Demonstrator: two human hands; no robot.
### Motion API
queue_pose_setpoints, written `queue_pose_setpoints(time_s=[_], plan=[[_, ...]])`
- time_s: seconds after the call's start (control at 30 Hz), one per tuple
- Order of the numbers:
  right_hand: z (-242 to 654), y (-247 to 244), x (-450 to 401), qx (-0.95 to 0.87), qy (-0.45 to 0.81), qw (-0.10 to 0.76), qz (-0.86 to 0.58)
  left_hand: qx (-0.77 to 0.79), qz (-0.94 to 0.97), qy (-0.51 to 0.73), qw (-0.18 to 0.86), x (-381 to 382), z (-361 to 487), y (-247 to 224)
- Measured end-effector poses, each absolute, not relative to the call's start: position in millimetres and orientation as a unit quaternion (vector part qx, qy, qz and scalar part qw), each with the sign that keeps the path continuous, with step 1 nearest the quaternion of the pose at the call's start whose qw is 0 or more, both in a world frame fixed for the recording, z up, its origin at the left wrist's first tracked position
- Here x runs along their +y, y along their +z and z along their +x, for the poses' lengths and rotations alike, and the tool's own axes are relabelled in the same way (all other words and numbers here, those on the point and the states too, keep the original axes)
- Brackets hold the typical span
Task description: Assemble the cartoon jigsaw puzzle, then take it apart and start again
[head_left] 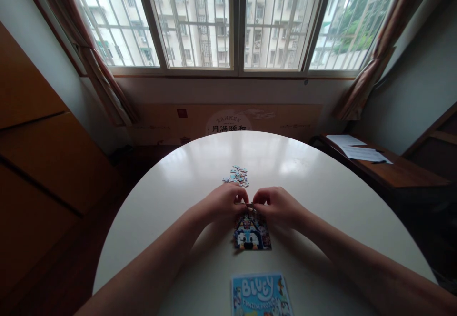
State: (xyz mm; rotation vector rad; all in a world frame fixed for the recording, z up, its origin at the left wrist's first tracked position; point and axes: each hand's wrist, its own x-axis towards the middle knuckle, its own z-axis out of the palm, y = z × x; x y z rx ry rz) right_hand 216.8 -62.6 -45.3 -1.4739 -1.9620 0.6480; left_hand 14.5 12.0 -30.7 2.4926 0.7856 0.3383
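A partly assembled jigsaw puzzle with a blue cartoon dog's face lies on the white round table. Over its far edge, my left hand and my right hand meet with fingers closed in a pinch. Between their fingertips is a small jigsaw puzzle piece, which both seem to grip. Just beyond my left hand lies a pile of loose puzzle pieces. Nearest to me is a blue picture card reading "Bluey Fanzine Project", cut off by the frame's bottom.
A wooden side table at the right holds paper sheets and dark pens. Behind the round table, a printed panel leans under the barred window. Curtains hang at both sides, and a wooden cabinet stands left.
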Motion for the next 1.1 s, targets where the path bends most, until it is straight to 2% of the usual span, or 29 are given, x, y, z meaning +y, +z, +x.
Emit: queue_pose_setpoints(time_s=[0.2, 0.37, 0.73, 0.93, 1.1], plan=[[217, -39, -64, -0.740, 0.228, 0.303, -0.556, 0.282, 0.915, 0.139, 0.254, 14, 14, -33], [227, -45, -55, -0.709, 0.281, 0.304, -0.571, 0.314, 0.893, 0.158, 0.282, 17, 14, -35], [231, -44, -50, -0.636, 0.413, 0.381, -0.529, 0.375, 0.838, 0.187, 0.350, 17, 13, -21], [233, -47, -49, -0.573, 0.500, 0.416, -0.499, 0.321, 0.838, 0.254, 0.360, 16, 11, -19], [233, -47, -49, -0.568, 0.491, 0.420, -0.510, 0.267, 0.850, 0.292, 0.347, 9, 13, -21]])
